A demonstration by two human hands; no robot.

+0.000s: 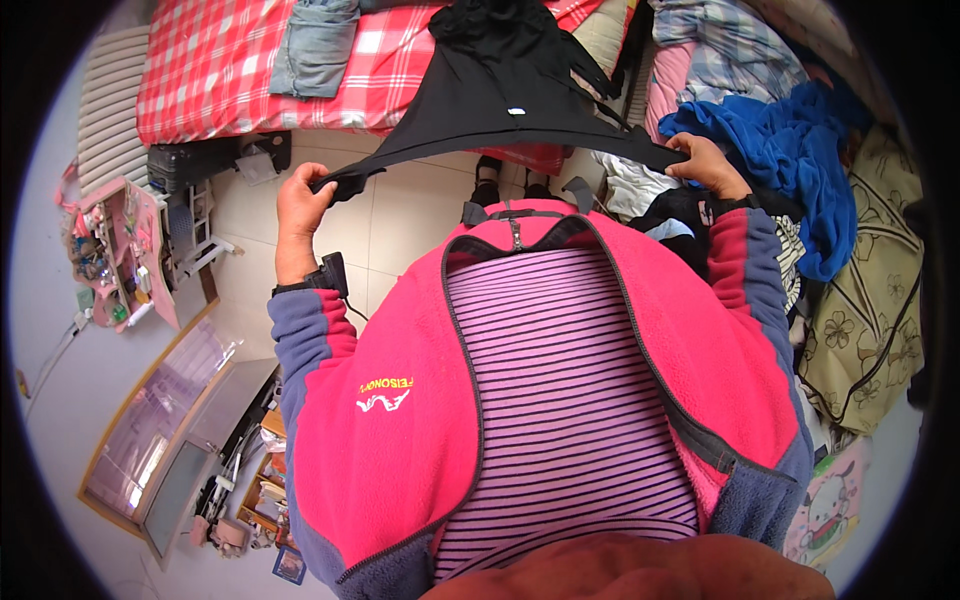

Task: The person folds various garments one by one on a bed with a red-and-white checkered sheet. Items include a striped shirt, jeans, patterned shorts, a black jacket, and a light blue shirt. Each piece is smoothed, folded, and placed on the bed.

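Note:
A black cloth garment [499,90] is stretched between my two hands. Its near edge hangs in a shallow curve over the floor, and a small white label shows close to that edge. My left hand [302,206] pinches one corner between thumb and fingers, with a short end of cloth drooping past it. On the other side, my right hand [705,166] grips the opposite corner. The garment's far part lies over the red checked bed cover [217,71]. Beside the right hand, a dark strip of the cloth hangs loose.
Folded light-blue jeans [315,49] lie on the bed. To the right are a heaped blue blanket [787,150], white clothing [636,187] and a flowered olive cloth [874,322]. A dark case [191,166] sits under the bed's edge, near a pink shelf [127,247] with small items.

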